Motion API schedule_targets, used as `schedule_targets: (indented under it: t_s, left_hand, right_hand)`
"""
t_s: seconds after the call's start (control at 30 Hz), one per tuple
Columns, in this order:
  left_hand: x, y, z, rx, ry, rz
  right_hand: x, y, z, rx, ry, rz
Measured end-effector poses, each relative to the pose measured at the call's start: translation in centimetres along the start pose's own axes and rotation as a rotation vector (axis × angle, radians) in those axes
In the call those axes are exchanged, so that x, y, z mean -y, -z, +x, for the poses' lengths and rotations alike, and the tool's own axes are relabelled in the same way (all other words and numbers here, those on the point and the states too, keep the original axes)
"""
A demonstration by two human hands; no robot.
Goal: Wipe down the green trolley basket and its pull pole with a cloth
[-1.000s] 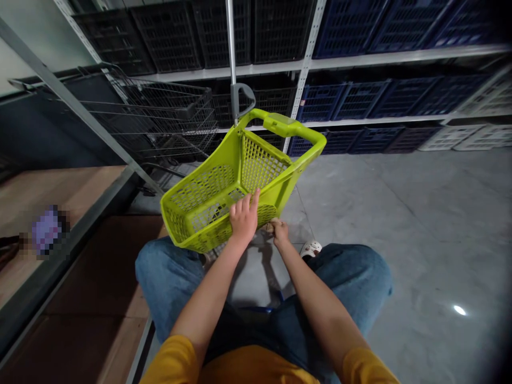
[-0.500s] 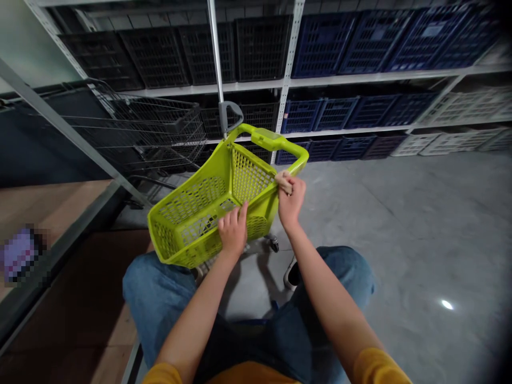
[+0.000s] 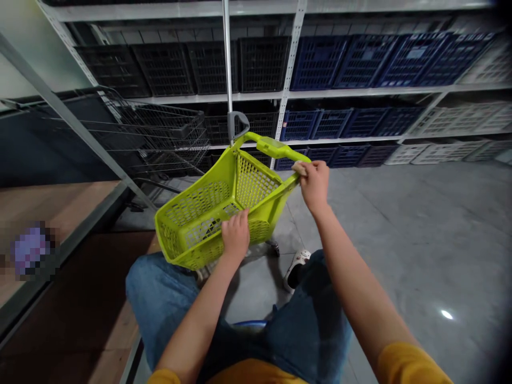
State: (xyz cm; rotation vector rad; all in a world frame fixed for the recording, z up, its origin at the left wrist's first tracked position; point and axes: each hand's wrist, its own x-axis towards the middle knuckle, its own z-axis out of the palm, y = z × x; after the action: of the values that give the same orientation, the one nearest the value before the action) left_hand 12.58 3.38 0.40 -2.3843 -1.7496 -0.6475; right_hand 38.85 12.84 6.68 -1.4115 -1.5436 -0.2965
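A lime-green plastic shopping cart with perforated walls stands in front of my knees. My left hand is closed over the cart's near top rim, fingers bent to its inner side. Near the right end of the handlebar, my right hand grips a small beige cloth and presses it to the green frame where handle and rim meet. A grey plastic grip on a metal pole rises beside the handle's far end.
Behind stand white metal shelves with black crates, blue crates and white crates. A wire shopping cart is at the left, near a wooden bench bearing a blurred purple item. Grey floor stretches right.
My right hand has moved right and slightly up with the cloth, from the rim to the handlebar's corner. My left hand stays on the rim. The view has shifted slightly.
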Motion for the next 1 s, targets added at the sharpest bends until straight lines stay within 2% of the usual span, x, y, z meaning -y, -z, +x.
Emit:
schedule_targets:
  t_s: [0.13, 0.2, 0.27, 0.4, 0.47, 0.57, 0.63, 0.77, 1.0]
  left_hand:
    - [1.5, 1.8, -0.4, 0.064, -0.049, -0.109]
    - [3.5, 2.8, -1.4, 0.103, -0.03, -0.122]
    - [6.2, 3.9, -3.1, 0.139, 0.049, -0.097]
    - [11.7, 5.8, -7.5, 0.12, 0.209, -0.069]
    - [13.6, 6.2, -9.1, 0.096, 0.204, -0.081]
    - [14.9, 6.1, -10.2, 0.083, 0.149, -0.167]
    - [15.0, 5.6, -10.2, 0.058, 0.169, -0.187]
    - [15.0, 5.0, -10.1, 0.038, 0.206, -0.169]
    - [15.9, 5.4, -11.5, 0.118, 0.083, -0.257]
  right_hand:
    - [1.6, 0.4, -0.8, 0.081, 0.04, -0.097]
    - [3.5, 0.3, -2.6, 0.145, 0.108, -0.131]
    - [5.6, -0.1, -4.9, 0.191, 0.158, -0.132]
    - [10.7, -2.5, -9.7, 0.297, 0.204, -0.06]
    - [13.6, -4.0, -11.9, 0.366, 0.221, -0.019]
    - [17.8, -5.9, -14.6, 0.432, 0.24, 0.039]
    - [19.6, -6.3, -15.6, 0.441, 0.263, 0.072]
    - [19.9, -5.9, -16.1, 0.454, 0.323, 0.122]
    - [15.9, -3.7, -13.2, 0.598, 0.515, 0.1]
